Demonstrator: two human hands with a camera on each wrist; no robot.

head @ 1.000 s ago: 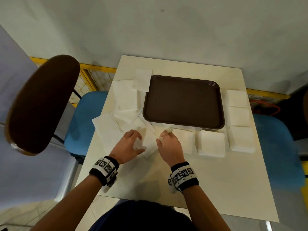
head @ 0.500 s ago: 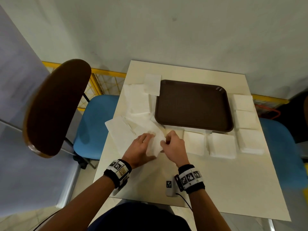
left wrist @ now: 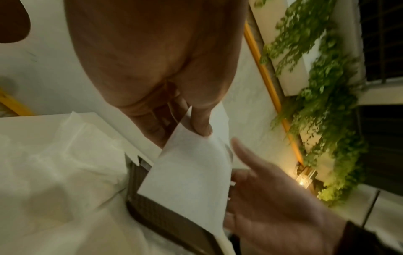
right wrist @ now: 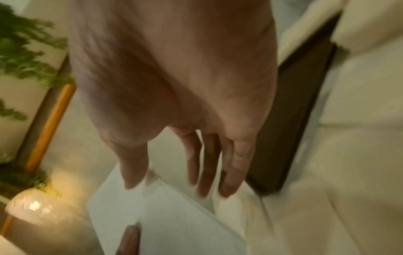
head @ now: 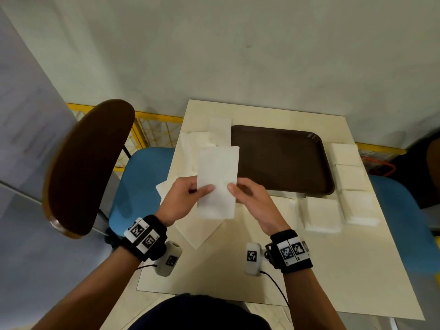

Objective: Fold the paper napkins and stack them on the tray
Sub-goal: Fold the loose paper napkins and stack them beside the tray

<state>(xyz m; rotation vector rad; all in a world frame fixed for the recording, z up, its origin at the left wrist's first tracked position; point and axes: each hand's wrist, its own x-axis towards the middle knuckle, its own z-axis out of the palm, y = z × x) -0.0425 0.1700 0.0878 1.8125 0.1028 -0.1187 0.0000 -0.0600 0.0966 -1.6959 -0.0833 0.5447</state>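
Note:
My left hand [head: 201, 191] pinches a white paper napkin [head: 217, 167] between thumb and fingers and holds it upright above the table's left half. In the left wrist view the left hand [left wrist: 197, 128] grips the napkin [left wrist: 191, 172] at its top edge. My right hand [head: 234, 187] is at the napkin's right edge with straight fingers, thumb tip touching the paper. The right wrist view shows the right hand [right wrist: 174, 181] spread above the napkin [right wrist: 157, 217]. The brown tray [head: 283, 160] lies empty behind the napkin.
Several stacks of folded napkins [head: 350, 177] line the tray's right and front sides. Loose unfolded napkins [head: 197, 231] lie left of the tray, beneath my hands. A brown-backed chair [head: 88, 167] with a blue seat stands left of the table [head: 333, 270], another blue chair [head: 402, 222] right.
Both hands were down on the loose napkins at the table's left. They have lifted one napkin clear of the table, and the left hand now holds it up.

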